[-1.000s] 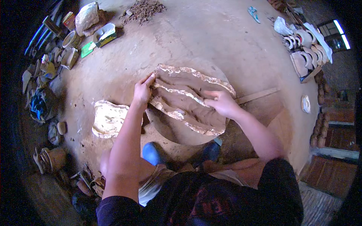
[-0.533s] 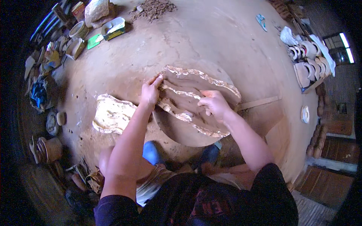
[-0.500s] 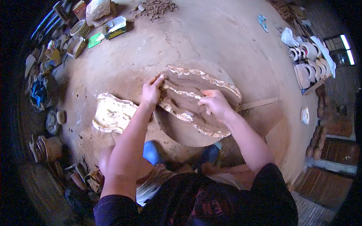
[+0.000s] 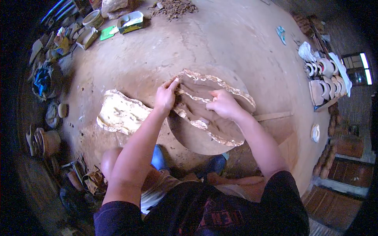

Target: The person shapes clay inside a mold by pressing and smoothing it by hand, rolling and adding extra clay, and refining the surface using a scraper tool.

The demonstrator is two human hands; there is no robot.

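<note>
Two long, pale, rough-edged mould halves (image 4: pixel 220 135) lined with brown clay lie side by side on a round board (image 4: pixel 185 139) in front of me. My left hand (image 4: pixel 165 95) is closed around their left end, thumb on top. Its other fingers are partly hidden. At the middle rim, my right hand (image 4: pixel 223 104) has its thumb and forefinger on either side of the edge, pinching it, with the remaining fingers curled. To the left, a separate cream-coloured mould piece (image 4: pixel 122 112) lies hollow side up on the floor, partly behind my left forearm.
A flat wooden strip (image 4: pixel 273 116) reaches right from the board. My blue shoes (image 4: pixel 158 157) are just below it. Boxes and a green lid (image 4: pixel 106 33) sit at the far left, near a heap of brown lumps (image 4: pixel 175 8). Curved pottery pieces (image 4: pixel 326 84) are stacked at the right.
The whole view has shifted slightly, so the floor things appear lower and further right. Both hands keep their hold on the mould, with the right fingers moved only a little along the middle rim.
</note>
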